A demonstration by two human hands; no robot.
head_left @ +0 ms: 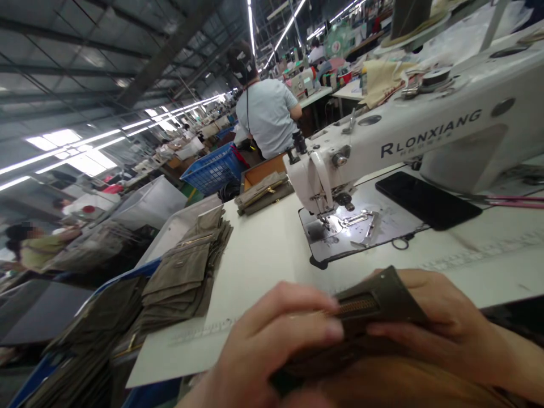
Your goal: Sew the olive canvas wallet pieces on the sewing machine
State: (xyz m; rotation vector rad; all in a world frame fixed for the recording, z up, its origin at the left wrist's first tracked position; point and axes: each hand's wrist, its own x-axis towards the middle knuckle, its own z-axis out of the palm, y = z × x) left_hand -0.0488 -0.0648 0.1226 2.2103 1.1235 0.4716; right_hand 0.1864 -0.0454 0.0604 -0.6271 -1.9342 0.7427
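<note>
Between my two hands, in front of the table edge, is an olive-brown fabric piece [397, 300] with a brass zipper [357, 304] set in it. My left hand [272, 340] pinches its left end near the zipper, thumb and fingers closed and slightly blurred. Around the right end my right hand [450, 323] is wrapped, thumb below and fingers behind. The lower part of the piece hangs toward me, and brown material [382, 379] shows beneath it. Just beyond my hands stands a white sewing machine [408, 130], its needle area lit.
A stack of olive fabric pieces [182, 272] lies at the table's left, with more in a blue-rimmed bin [114, 283] beside it. Another zippered bundle [263, 192] lies behind. A black phone [427, 199] rests by the machine. A person [270, 116] sits ahead near a blue basket [215, 168].
</note>
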